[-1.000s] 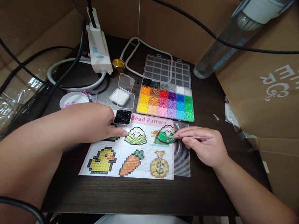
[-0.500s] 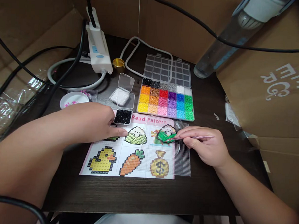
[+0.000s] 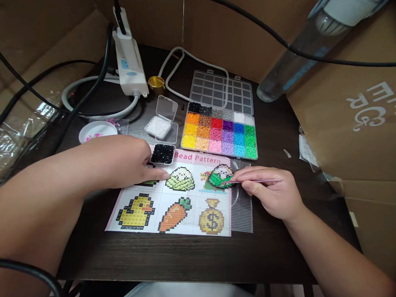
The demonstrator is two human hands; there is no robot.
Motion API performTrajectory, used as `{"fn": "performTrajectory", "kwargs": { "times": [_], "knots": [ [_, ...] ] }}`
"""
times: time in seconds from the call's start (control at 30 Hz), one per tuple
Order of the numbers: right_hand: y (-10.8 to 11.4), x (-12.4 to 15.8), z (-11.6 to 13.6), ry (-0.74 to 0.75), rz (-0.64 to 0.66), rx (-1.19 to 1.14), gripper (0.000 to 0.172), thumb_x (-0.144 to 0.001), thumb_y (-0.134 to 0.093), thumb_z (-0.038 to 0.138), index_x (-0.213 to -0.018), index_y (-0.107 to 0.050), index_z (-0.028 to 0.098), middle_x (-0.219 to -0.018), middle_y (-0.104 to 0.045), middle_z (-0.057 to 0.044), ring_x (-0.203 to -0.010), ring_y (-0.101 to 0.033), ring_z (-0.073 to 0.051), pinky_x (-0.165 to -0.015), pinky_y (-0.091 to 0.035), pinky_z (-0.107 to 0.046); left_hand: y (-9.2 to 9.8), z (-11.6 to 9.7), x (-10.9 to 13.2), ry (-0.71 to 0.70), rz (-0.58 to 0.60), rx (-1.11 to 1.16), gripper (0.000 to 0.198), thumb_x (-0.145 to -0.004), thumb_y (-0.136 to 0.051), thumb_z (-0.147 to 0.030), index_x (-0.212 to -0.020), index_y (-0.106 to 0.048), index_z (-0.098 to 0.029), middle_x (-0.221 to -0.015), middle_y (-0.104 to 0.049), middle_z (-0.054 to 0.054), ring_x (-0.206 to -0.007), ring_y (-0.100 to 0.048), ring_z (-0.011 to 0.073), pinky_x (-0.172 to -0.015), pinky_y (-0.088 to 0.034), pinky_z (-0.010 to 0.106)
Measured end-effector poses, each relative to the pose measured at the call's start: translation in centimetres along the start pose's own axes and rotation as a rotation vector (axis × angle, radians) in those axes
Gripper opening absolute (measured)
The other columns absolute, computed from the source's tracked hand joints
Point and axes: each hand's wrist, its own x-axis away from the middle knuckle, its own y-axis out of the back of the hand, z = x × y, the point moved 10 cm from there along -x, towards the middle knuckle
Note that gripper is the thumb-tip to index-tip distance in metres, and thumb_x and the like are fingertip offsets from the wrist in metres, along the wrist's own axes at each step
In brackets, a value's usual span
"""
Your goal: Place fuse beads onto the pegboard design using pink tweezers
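Note:
My right hand (image 3: 275,189) pinches thin pinkish metal tweezers (image 3: 254,181) between thumb and fingers. Their tip rests on a small green, white and black bead figure (image 3: 220,180), which lies on a clear pegboard (image 3: 243,211). Whether the tip holds a bead is too small to tell. My left hand (image 3: 138,163) lies on the printed bead pattern sheet (image 3: 133,189), one digit stretched out to the edge of a rice-ball picture (image 3: 180,179); its other fingers are mostly hidden. Beside its knuckles sits a small box of black beads (image 3: 162,154).
A bead case (image 3: 220,131) with many colours stands open behind the sheet. Left of it are a box of white beads (image 3: 158,127), a white dish (image 3: 98,129) with pink beads, and a gold cup (image 3: 156,83). A power strip (image 3: 129,62) and cables lie at back left, cardboard walls around.
The tweezers' tip has shifted very slightly on the green part of the bead figure. The camera view has moved a little; my left hand stays in place.

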Motion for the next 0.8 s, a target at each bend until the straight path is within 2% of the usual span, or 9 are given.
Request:
{"fn": "performTrajectory", "kwargs": {
  "times": [0.1, 0.27, 0.37, 0.47, 0.57, 0.8],
  "knots": [
    [0.0, 0.0, -0.1, -0.008, 0.0, -0.003, 0.01, -0.105, -0.103, 0.04, -0.1, -0.106, 0.032, -0.105, -0.101, -0.011, -0.09, -0.097, -0.031, -0.082, -0.084, -0.044, 0.0, -0.1, 0.0, -0.007, 0.011, -0.033, 0.066, -0.089, -0.073, -0.096, -0.076, -0.082, -0.031, -0.071, -0.078, 0.011, -0.085, -0.083, 0.0372, -0.082, -0.058, 0.05],
    [0.0, -0.2, 0.0, -0.019, -0.013, -0.019, 0.015, -0.104, -0.104, 0.044, -0.097, -0.106, 0.031, -0.104, -0.101, -0.011, -0.079, -0.093, -0.029, -0.072, -0.081, -0.042, -0.1, 0.2, -0.1, -0.007, -0.002, 0.043, 0.068, -0.081, -0.079, -0.099, -0.07, -0.079, -0.033, -0.07, -0.077, 0.013, -0.087, -0.086, 0.0423, -0.083, -0.058, 0.054],
    [0.1, -0.3, 0.2, -0.027, -0.012, -0.036, 0.012, -0.103, -0.104, 0.042, -0.098, -0.106, 0.032, -0.104, -0.101, -0.01, -0.064, -0.083, -0.021, -0.061, -0.074, -0.036, 0.0, 0.1, -0.1, -0.012, 0.012, 0.013, 0.068, -0.084, -0.079, -0.099, -0.064, -0.074, -0.034, -0.071, -0.08, 0.014, -0.082, -0.086, 0.0402, -0.075, -0.057, 0.054],
    [0.4, -0.2, -0.2, -0.063, -0.029, -0.07, 0.017, -0.104, -0.105, 0.047, -0.098, -0.106, 0.03, -0.107, -0.101, -0.011, -0.055, -0.072, -0.016, -0.052, -0.065, -0.033, 0.2, -0.4, 0.2, -0.021, 0.043, -0.002, 0.068, -0.088, -0.077, -0.099, -0.063, -0.074, -0.035, -0.074, -0.082, 0.016, -0.083, -0.086, 0.0407, -0.073, -0.059, 0.054],
    [1.2, -0.2, -0.9, -0.072, -0.101, -0.143, 0.026, -0.102, -0.107, 0.055, -0.098, -0.105, 0.029, -0.105, -0.101, -0.011, -0.053, -0.067, -0.015, -0.051, -0.062, -0.033, 0.7, -0.7, 0.5, -0.007, 0.052, 0.006, 0.066, -0.089, -0.08, -0.094, -0.062, -0.073, -0.034, -0.079, -0.085, 0.017, -0.085, -0.086, 0.0421, -0.075, -0.059, 0.055],
    [2.9, -0.3, -2.6, -0.096, -0.264, -0.242, 0.043, -0.092, -0.113, 0.07, -0.098, -0.104, 0.028, -0.102, -0.1, -0.013, -0.055, -0.069, -0.016, -0.051, -0.061, -0.034, 0.5, -0.8, 0.7, -0.029, 0.066, -0.032, 0.068, -0.095, -0.075, -0.091, -0.064, -0.069, -0.031, -0.083, -0.087, 0.018, -0.084, -0.086, 0.041, -0.074, -0.059, 0.052]
  ]
}}
